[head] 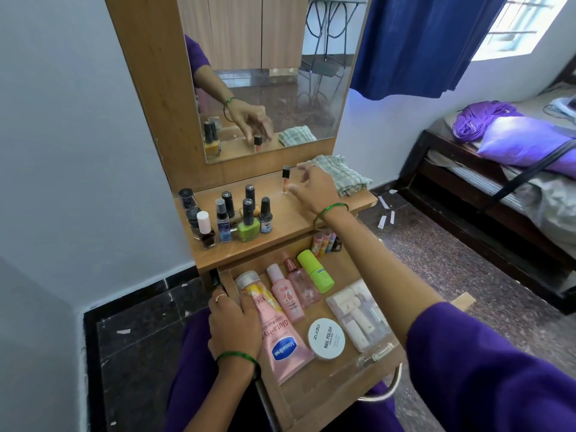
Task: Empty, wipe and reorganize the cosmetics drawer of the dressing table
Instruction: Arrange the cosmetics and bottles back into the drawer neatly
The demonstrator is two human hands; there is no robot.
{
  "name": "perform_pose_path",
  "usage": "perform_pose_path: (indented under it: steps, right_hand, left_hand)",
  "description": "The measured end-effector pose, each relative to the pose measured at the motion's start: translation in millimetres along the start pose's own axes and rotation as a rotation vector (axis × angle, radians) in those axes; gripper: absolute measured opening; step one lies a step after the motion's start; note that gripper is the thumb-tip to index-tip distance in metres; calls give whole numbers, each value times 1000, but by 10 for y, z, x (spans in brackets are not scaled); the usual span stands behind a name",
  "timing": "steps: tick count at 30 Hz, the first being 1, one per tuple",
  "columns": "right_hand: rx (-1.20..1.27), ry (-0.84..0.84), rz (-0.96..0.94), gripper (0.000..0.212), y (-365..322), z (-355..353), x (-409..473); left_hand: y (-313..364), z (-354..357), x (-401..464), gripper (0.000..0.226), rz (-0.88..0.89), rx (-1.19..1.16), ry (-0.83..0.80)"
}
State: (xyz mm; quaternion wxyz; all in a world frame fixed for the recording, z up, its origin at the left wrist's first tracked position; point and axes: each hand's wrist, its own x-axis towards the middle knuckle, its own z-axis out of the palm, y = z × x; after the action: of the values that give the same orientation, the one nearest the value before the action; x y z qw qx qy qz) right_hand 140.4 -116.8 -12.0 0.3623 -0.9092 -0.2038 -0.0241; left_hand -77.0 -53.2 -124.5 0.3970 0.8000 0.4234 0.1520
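- The drawer [314, 397] of the dressing table is seen pulled out toward the person, with its metal handle [391, 386] at the near edge.
- At the drawer's near left, a pink Vaseline tube [282, 341] is laid lengthwise; beside it a white round jar [326, 338] marked as nail polish remover is set flat.
- Along the drawer's right side a clear plastic box [358, 316] of small white and lilac items is placed; their number cannot be told.
- The left hand [232, 319] is rested at the drawer's left edge, its fingers curled over a bottle with a yellow label [249, 286].
- Further in, three more bottles are laid side by side: a pink pump bottle [285, 294], a clear pink bottle [300, 283] and a lime-green bottle [316, 271].
- At the drawer's far right corner, small colourful tubes [325, 243] are partly hidden beneath the right forearm.
- On the tabletop [296, 219], near its left edge, a cluster of about ten nail polish bottles and small jars [230, 218] is stood upright.
- The right hand [311, 188] is held spread wide, gripping nothing, just beside an upright peach lip gloss tube [285, 179].
- A checked cloth [347, 177] is bunched at the far right corner.
- The hand and bottles are reflected in the mirror [268, 73].
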Motion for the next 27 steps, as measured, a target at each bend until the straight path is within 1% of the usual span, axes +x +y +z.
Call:
perform_pose_path:
  steps: [2, 3, 6, 8, 9, 12, 14, 15, 17, 22, 24, 27]
  right_hand:
    - [-30, -47, 48, 56, -41, 73, 79]
    - [-45, -51, 65, 51, -60, 106, 87]
    - [-16, 1, 60, 11, -61, 170, 87]
    - [11, 19, 34, 18, -60, 137, 48]
    - [19, 36, 20, 18, -51, 91, 7]
    - [78, 160, -4, 19, 98, -116, -216]
    - [137, 242, 48, 21, 271, -275, -449]
    - [126, 261, 94, 19, 385, -345, -569]
    - [44, 250, 215, 13, 627, -433, -783]
    - [-36, 138, 453, 12, 1060, -329, -977]
    - [-93, 84, 505, 10, 1101, -234, -959]
    - [-159, 90, 507, 14, 1054, -126, -911]
  left_hand:
    - [6, -4, -1, 32, 4, 9, 3]
    - [-3, -4, -2, 33, 3, 10, 3]
    - [-24, 2, 8, 37, 8, 11, 1]
    - [-35, 7, 12, 35, 11, 4, -2]
    - [-38, 11, 13, 34, 14, -1, -1]
    - [-51, 30, 27, 36, 28, -23, 9]
    - [-67, 38, 34, 36, 30, -32, 10]
    - [-76, 42, 38, 36, 32, -38, 7]
    - [-82, 45, 41, 37, 28, -43, 2]
    - [-93, 37, 44, 37, 33, -34, -12]
    - [-98, 32, 47, 37, 35, -40, -14]
    - [-94, 33, 43, 38, 32, -42, -17]
